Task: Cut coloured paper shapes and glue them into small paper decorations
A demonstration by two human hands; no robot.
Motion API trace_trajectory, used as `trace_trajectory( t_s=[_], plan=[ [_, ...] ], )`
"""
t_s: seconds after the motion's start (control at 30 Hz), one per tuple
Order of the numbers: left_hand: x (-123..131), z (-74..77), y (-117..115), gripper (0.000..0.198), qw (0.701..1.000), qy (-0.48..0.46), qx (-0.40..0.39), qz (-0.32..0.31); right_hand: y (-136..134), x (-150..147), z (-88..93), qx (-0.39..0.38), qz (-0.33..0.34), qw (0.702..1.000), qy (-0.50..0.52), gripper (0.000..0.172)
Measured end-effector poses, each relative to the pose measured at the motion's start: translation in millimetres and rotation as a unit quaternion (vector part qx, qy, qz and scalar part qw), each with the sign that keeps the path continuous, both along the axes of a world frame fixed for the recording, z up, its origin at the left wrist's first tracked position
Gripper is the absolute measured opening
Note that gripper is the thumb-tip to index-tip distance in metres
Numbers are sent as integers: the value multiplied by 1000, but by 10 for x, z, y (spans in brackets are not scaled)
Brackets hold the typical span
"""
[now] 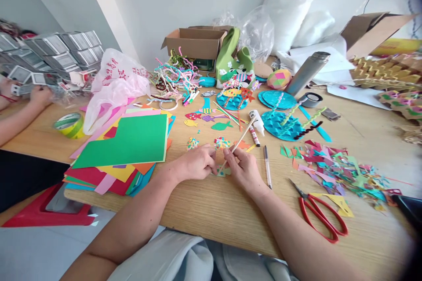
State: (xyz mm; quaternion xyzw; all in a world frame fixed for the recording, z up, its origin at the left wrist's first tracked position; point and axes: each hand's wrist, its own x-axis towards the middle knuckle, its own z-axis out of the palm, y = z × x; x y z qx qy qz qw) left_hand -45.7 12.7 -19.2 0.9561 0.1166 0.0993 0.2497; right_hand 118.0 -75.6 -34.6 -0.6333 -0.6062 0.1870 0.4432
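Note:
My right hand (244, 169) grips a thin wooden stick (244, 133), slanted so its lower end meets a small light-green paper cutout with dots (224, 170) on the table. My left hand (200, 162) has its fingers curled down at the cutout's left edge, which they partly cover. Just beyond the hands lie two small piles of coloured paper bits, a left pile (192, 143) and a right pile (222, 142). An orange paper fish (242, 144) is partly behind my right hand. Farther back are a green paper fish (221, 126) and several other decorated fish.
Coloured paper sheets (132, 140) are stacked at left. Red-handled scissors (321, 217), a pen (267, 167) and paper scraps (343, 167) lie at right. A glue bottle (256, 122) and blue paper discs (280, 125) are behind. Another person's hand (41, 95) works at far left.

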Motion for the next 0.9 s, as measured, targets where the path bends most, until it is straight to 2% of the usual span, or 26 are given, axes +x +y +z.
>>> trace_trajectory(
  t_s=[0.13, 0.3, 0.67, 0.77, 0.9],
  plan=[
    [0, 3, -11, 30, 1000, 7, 5, 4, 5, 22, -6, -19, -15, 999, 42, 42],
    [-3, 6, 0, 31, 1000, 18, 9, -1, -12, 40, -8, -14, -20, 999, 39, 42],
    [16, 4, -20, 34, 999, 1, -40, 10, -61, 90, 67, 88, -102, 984, 119, 39],
    [16, 12, 4, 33, 998, -16, -64, 15, -65, 117, 86, 85, -125, 982, 113, 40],
    [-10, 53, 35, 26, 996, -15, -66, 58, -46, 177, 168, 45, -124, 986, 100, 43]
  ],
)
